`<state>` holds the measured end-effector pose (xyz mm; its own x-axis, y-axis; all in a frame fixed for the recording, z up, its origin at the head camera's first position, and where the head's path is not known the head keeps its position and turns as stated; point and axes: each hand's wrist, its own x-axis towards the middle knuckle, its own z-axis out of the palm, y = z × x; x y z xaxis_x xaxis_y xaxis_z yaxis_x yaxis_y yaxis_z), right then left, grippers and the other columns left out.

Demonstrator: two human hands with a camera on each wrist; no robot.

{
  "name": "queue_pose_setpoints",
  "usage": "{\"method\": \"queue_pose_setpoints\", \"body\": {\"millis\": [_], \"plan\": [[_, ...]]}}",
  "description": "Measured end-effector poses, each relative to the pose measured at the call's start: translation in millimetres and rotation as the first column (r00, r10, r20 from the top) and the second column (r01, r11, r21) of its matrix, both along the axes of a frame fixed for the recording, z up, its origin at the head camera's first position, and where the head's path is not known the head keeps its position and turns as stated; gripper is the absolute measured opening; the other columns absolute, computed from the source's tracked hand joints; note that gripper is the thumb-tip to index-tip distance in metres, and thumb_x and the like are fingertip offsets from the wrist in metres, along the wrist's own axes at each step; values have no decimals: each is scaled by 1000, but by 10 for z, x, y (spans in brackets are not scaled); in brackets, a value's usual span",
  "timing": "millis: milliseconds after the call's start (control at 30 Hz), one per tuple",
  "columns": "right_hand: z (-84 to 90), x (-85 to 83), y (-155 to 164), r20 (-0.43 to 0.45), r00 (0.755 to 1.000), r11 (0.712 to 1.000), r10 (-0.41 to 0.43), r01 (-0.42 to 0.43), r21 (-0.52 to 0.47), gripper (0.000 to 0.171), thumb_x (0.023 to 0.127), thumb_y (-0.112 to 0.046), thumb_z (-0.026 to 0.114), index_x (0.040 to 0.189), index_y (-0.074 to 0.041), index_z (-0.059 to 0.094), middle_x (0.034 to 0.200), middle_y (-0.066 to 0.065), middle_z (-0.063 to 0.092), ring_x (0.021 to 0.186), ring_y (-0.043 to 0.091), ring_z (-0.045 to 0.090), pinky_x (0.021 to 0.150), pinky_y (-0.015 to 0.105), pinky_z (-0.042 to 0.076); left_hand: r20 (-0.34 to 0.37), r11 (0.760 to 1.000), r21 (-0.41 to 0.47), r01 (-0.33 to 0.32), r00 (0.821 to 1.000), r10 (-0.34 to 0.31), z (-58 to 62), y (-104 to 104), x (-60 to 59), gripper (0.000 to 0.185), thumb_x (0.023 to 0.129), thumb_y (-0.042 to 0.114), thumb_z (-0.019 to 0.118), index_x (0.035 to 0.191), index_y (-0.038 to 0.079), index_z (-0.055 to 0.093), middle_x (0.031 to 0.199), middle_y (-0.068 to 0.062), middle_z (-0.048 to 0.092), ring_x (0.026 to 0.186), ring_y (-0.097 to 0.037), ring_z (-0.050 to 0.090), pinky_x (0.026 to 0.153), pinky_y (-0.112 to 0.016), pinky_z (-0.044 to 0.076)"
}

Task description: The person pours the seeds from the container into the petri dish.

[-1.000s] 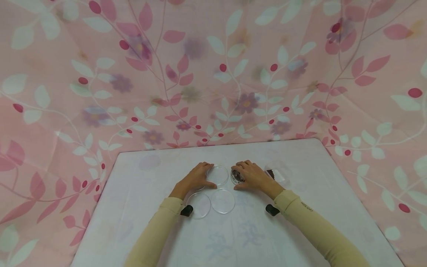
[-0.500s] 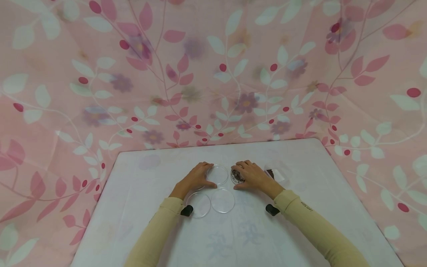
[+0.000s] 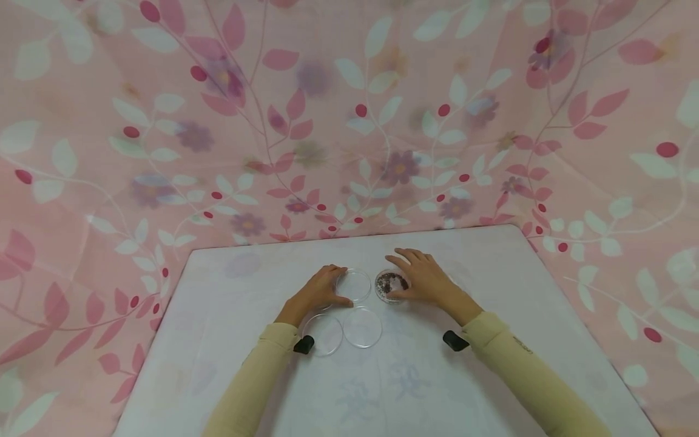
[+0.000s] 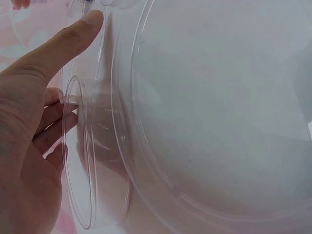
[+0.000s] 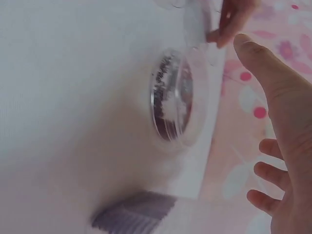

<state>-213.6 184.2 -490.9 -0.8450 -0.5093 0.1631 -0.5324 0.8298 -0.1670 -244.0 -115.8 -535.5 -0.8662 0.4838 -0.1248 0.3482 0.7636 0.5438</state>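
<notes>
My left hand (image 3: 322, 290) grips the rim of an empty clear petri dish (image 3: 355, 285), thumb at its near side and fingers at its far side. The left wrist view shows that thumb (image 4: 63, 46) along the dish's edge (image 4: 92, 161). To its right lies a petri dish holding dark grainy matter (image 3: 391, 283). My right hand (image 3: 426, 278) hovers just right of it, fingers spread, thumb close to the rim. In the right wrist view the hand (image 5: 280, 126) is apart from the dark-filled dish (image 5: 171, 100).
Two more clear round dishes or lids (image 3: 324, 334) (image 3: 363, 328) lie flat near my left wrist. The white table (image 3: 246, 376) is backed by a pink floral cloth (image 3: 349, 121). A dark ribbed strip (image 5: 131, 214) lies by the filled dish.
My right hand has lifted off the dark-filled dish and opened, moving right and back over the spot where a clear packet lay. The left hand keeps its grip.
</notes>
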Motion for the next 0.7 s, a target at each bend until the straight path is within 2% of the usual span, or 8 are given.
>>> {"method": "queue_pose_setpoints", "body": {"millis": [233,533,633,700], "plan": [[123,118,308,-90,993,992,-73,63,-107,96,70,-64,78,147,-18,45,149,17,44,133,42,43,103,65,38,-18,1000,-6,12,1000,-12,-10,-6,-3,91,69,49,86,144,12,50,143,-9,52,136,-26,46,116,-45,37],[12,291,737,-105,967,946,-231,198,-256,106,63,-57,85,146,-9,43,146,21,46,132,43,44,99,69,38,-25,1000,-17,17,1000,-18,-35,-9,-20,92,69,52,85,144,12,49,142,-9,52,135,-25,46,116,-44,38],[-55,353,844,-79,959,926,-272,239,-294,110,62,-54,87,147,-4,39,145,24,46,130,45,46,98,70,39,-27,1000,-16,19,999,-19,-43,-5,-31,92,69,53,84,144,12,49,142,-9,52,135,-25,46,115,-45,38],[-96,400,899,-11,953,907,-304,286,-311,113,64,-53,87,151,-5,33,146,26,44,131,47,44,100,71,38,-24,1000,-18,18,1000,-18,-44,0,-35,92,69,53,84,144,12,49,142,-9,52,135,-25,46,115,-45,38]]}}
